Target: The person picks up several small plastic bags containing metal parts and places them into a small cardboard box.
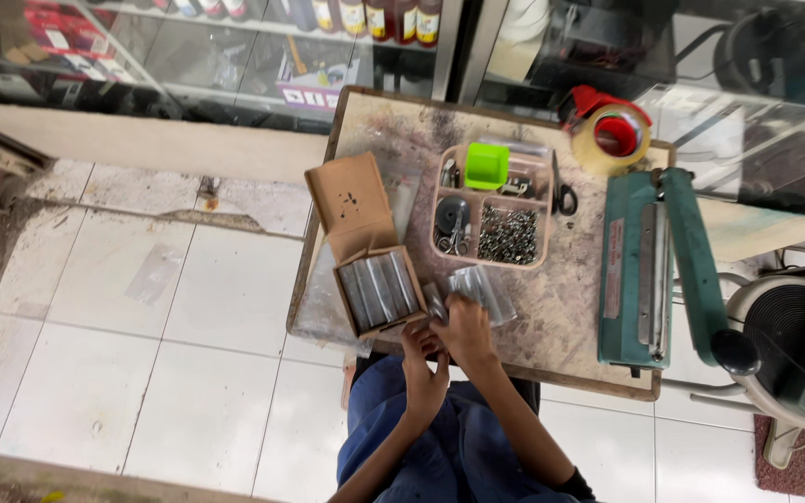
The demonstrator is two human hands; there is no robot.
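— blue-trousered knees [440, 447] fill the lower middle of the frame, nearest the lens. what are the hands doing above them?

— both meet at the near edge of the small worn table [570, 307]. left hand [424, 363] is curled, fingers drawn together around something small and grey; i cannot tell exactly what it pinches. right hand [466, 328] lies just above it, fingers pressed down on a clear plastic packet [483, 293] with grey metal pieces inside.

— and where does that packet sit?

— flat on the tabletop, centre of the frame, just right of the open cardboard box [379, 291], which holds a row of grey cylinders (its flap stands open toward the upper left).

— anything else on the table?

— a pink divided tray [544, 210] above the packet, with a green tub [486, 166] in one upper compartment, small screws [507, 235] in the lower right one, and scissors-like tools in the lower left. a roll of tape on a red dispenser [613, 135] sits at the upper right corner, and a long green sealing machine [649, 270] runs down the right side of the table, well apart from the hands
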